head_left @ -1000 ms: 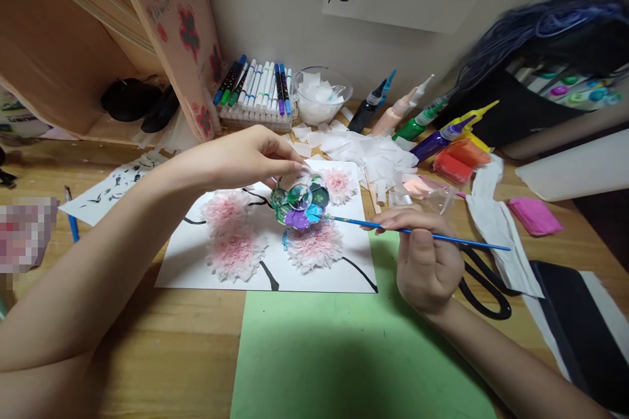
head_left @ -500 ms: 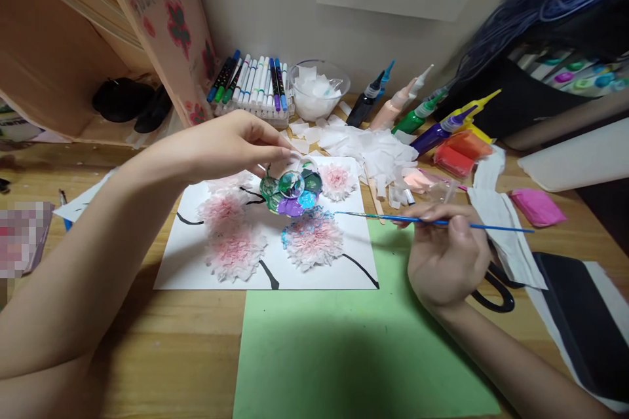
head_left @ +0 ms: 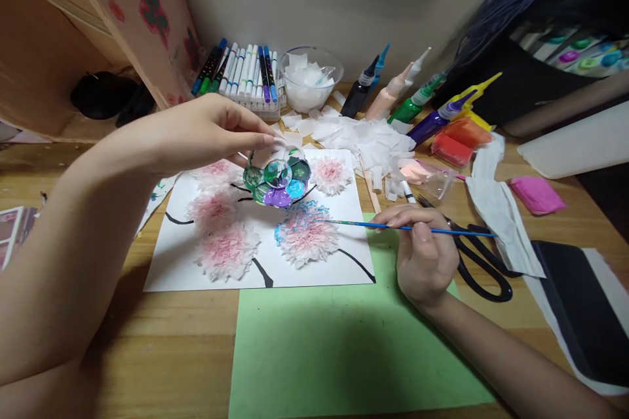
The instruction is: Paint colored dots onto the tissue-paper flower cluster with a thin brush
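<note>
Our left hand [head_left: 206,131] pinches the far rim of a small round paint palette [head_left: 276,181], holding it over the white sheet [head_left: 206,268] with its tissue flowers [head_left: 305,240]. Our right hand [head_left: 425,255] is clamped on a thin blue brush [head_left: 417,229], tip touching the nearest right flower. Just right of that hand lie black scissors [head_left: 484,272]. Far behind, paper scraps [head_left: 368,141], paint bottles [head_left: 417,111], markers [head_left: 240,72] and a clear bowl [head_left: 307,82] crowd the table [head_left: 171,340]. A green sheet [head_left: 344,347] lies near us.
</note>
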Demonstrator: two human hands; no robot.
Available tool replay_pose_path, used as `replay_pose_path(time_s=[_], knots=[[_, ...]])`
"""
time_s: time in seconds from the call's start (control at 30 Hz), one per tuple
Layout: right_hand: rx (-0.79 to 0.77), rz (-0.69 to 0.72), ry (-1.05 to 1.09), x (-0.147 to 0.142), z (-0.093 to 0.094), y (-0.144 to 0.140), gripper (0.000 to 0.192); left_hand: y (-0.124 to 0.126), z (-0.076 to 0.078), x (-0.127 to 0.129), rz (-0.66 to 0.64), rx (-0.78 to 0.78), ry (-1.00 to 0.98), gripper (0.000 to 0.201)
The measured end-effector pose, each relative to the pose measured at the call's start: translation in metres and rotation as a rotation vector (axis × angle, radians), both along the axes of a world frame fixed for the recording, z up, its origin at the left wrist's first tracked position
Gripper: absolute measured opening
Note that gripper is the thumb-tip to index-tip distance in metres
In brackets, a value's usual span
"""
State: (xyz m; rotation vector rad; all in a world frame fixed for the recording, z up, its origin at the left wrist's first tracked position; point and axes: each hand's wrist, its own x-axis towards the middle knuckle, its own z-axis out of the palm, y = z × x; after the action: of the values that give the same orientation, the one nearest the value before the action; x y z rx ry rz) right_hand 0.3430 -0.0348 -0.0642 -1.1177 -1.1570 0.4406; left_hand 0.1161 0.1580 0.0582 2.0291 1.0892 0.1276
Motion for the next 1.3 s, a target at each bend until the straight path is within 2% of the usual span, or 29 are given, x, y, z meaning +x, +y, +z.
replay_pose_path(time_s=[0.27,0.4,0.57,0.73,0.9,1.07,1.3], knots=[[0.101,-0.074,-0.105,0.0011,0.0000,0.0036,0.022,-0.0032,0.0028,0.0019,0.043,-0.010,0.002,0.033],[0.093,-0.080,-0.080,0.0013,0.0016,0.0022,0.021,-0.0015,0.0021,0.0001,0.020,0.007,0.002,0.036],[0.076,-0.069,-0.153,0.0001,0.0027,0.0008,0.022,0.0031,-0.0006,-0.0034,-0.040,0.051,-0.009,0.039],[0.080,-0.115,-0.108,0.0009,0.0047,-0.0003,0.022,0.0036,-0.0008,-0.0045,-0.052,0.063,0.005,0.042],[0.101,-0.086,-0.181,0.0009,0.0039,0.0000,0.024,0.0024,0.0000,-0.0047,-0.039,0.058,0.004,0.042],[0.092,-0.173,-0.145,0.0020,0.0045,-0.0016,0.022,0.0014,0.0003,-0.0035,-0.047,0.058,-0.013,0.040],[0.119,-0.123,-0.246,0.0023,0.0037,-0.0021,0.025,-0.0021,0.0020,0.0008,-0.012,-0.005,-0.014,0.035]])
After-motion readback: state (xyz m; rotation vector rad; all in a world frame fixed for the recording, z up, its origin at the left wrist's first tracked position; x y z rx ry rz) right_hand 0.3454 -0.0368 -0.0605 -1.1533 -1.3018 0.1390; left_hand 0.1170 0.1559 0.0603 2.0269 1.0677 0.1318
